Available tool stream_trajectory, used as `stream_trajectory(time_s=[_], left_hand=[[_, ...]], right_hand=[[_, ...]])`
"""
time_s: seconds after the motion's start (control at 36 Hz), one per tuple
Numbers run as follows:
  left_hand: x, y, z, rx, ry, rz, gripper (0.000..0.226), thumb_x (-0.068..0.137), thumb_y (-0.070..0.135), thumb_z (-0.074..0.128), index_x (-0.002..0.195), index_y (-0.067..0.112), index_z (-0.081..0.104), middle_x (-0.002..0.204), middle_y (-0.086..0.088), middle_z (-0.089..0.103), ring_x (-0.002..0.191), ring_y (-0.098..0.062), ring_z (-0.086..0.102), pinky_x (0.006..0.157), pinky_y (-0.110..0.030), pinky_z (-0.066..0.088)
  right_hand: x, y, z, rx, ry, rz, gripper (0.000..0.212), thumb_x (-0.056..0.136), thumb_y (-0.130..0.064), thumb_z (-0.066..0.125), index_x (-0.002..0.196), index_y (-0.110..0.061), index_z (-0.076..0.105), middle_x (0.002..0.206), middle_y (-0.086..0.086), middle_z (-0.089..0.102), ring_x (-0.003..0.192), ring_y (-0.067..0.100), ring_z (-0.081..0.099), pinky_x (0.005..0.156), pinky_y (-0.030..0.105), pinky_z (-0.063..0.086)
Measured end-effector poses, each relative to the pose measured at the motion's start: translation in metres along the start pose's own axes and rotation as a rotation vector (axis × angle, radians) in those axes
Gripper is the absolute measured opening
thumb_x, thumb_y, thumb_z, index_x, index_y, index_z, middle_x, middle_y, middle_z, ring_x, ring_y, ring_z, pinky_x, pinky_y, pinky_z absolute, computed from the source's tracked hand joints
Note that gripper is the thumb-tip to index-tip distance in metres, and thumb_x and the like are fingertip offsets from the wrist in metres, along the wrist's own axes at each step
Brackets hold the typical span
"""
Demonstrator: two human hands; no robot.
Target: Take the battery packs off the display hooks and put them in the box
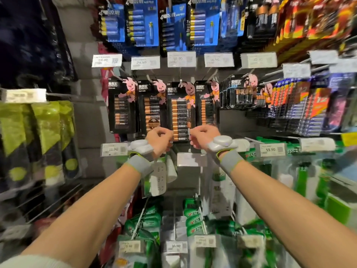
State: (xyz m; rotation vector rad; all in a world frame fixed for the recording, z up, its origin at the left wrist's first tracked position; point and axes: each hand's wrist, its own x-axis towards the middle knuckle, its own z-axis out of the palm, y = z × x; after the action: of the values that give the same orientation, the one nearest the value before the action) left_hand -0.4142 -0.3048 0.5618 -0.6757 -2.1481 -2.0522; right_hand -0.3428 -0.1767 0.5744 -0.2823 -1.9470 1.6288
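A black battery pack (180, 111) with copper-topped cells and a pink rabbit hangs on a display hook (181, 82) in the middle of the rack. My left hand (159, 140) pinches its lower left corner. My right hand (202, 138) pinches its lower right corner. Similar black packs hang beside it, one on the left (152, 105) and one on the right (207, 103). No box shows in this view.
Blue battery packs (143, 22) fill the row above, with white price tags (181, 59) under them. More black packs (237, 91) and blue-red packs (309, 105) hang to the right. Green-packaged goods (193, 215) and white power strips (160, 178) hang below my wrists.
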Motion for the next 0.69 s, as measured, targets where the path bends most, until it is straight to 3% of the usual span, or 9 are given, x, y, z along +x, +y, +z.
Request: stream_trajectory(time_s=[0.08,0.19,0.28,0.36,0.47,0.58,0.64,0.69], left_hand=[[-0.015,-0.011,-0.003,0.03,-0.031,-0.026,0.023,0.094,0.004,0.059,0.073,0.014,0.061,0.065,-0.006,0.059,0.037,-0.004,0.05,0.035,-0.016,0.038],[-0.039,-0.035,-0.004,0.081,-0.137,-0.045,0.024,0.093,0.004,0.057,0.073,0.017,0.063,0.072,-0.011,0.063,0.057,-0.021,0.057,0.042,-0.018,0.044],[-0.064,-0.073,-0.008,0.14,-0.196,-0.089,0.019,0.091,0.009,0.06,0.074,0.018,0.064,0.07,-0.009,0.062,0.058,-0.02,0.056,0.046,-0.018,0.044],[-0.101,-0.117,-0.011,0.165,-0.287,-0.186,0.016,0.09,0.013,0.061,0.076,0.021,0.064,0.072,-0.006,0.065,0.062,-0.02,0.059,0.057,-0.027,0.049],[-0.164,-0.173,-0.007,0.213,-0.462,-0.264,0.009,0.097,0.01,0.054,0.093,0.009,0.061,0.08,-0.006,0.063,0.068,-0.02,0.061,0.069,-0.035,0.054],[-0.238,-0.221,0.0,0.291,-0.581,-0.331,0.012,0.096,0.01,0.055,0.086,0.014,0.06,0.072,-0.003,0.061,0.068,-0.021,0.061,0.072,-0.036,0.055],[-0.264,-0.243,0.003,0.311,-0.601,-0.361,0.013,0.094,0.007,0.057,0.083,0.013,0.062,0.064,-0.002,0.058,0.06,-0.009,0.061,0.068,-0.031,0.056],[-0.287,-0.253,0.009,0.292,-0.681,-0.403,0.021,0.095,0.004,0.054,0.077,0.014,0.056,0.063,-0.001,0.054,0.054,-0.002,0.057,0.065,-0.029,0.052]], right_hand=[[-0.02,0.007,0.007,0.028,0.041,0.066,0.013,0.093,-0.009,0.059,0.08,-0.01,0.059,0.055,0.003,0.059,0.041,0.009,0.049,0.04,0.019,0.041],[-0.051,0.022,0.006,0.008,0.071,0.074,0.016,0.092,-0.005,0.057,0.077,-0.011,0.059,0.05,0.002,0.059,0.035,0.006,0.048,0.04,0.019,0.041],[-0.087,0.051,0.004,-0.019,0.117,0.129,0.016,0.091,-0.002,0.057,0.076,-0.009,0.059,0.039,-0.004,0.056,0.031,0.005,0.047,0.037,0.016,0.04],[-0.13,0.097,0.0,-0.046,0.17,0.227,0.017,0.09,-0.002,0.058,0.075,-0.009,0.057,0.038,-0.004,0.056,0.029,0.005,0.046,0.035,0.014,0.04],[-0.201,0.165,-0.006,0.007,0.2,0.416,0.021,0.094,0.003,0.048,0.08,-0.012,0.05,0.035,-0.005,0.053,0.029,0.003,0.047,0.033,0.012,0.036],[-0.282,0.23,-0.011,-0.078,0.209,0.542,0.022,0.091,0.004,0.056,0.075,-0.011,0.05,0.035,-0.006,0.053,0.028,0.003,0.046,0.032,0.014,0.036],[-0.311,0.252,-0.015,-0.045,0.226,0.622,0.028,0.09,0.008,0.055,0.07,-0.011,0.048,0.036,-0.005,0.052,0.029,0.002,0.047,0.035,0.016,0.038],[-0.337,0.265,-0.022,-0.047,0.213,0.702,0.03,0.092,0.004,0.053,0.07,-0.016,0.049,0.051,-0.007,0.056,0.036,-0.002,0.051,0.046,0.015,0.044]])
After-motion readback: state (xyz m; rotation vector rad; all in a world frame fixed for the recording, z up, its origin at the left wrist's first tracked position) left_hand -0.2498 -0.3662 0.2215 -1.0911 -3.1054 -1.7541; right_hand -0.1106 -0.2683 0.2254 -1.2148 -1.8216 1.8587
